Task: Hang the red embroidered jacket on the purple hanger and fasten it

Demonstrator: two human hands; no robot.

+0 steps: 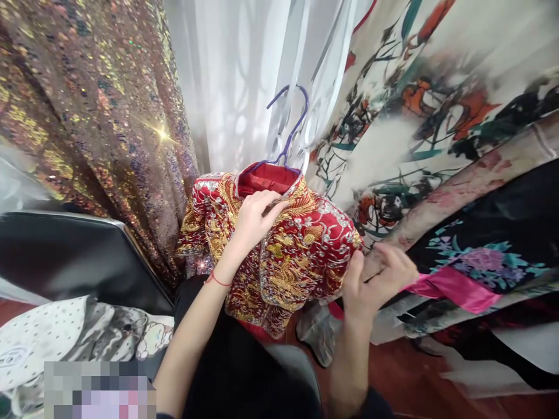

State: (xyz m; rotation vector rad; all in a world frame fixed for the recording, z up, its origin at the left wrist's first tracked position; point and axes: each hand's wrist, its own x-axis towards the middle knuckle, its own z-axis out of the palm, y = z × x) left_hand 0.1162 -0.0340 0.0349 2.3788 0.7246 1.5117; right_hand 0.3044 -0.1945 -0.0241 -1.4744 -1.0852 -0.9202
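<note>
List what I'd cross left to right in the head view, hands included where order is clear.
Sequined fabric → red embroidered jacket → right hand → bright pink strip of fabric.

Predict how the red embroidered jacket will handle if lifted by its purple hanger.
The red jacket is probably heavy for its size, given the dense gold and silver embroidery covering it. That raised decoration likely makes the front stiff rather than floppy. The purple hanger looks thin, so it may flex under the weight.
</note>
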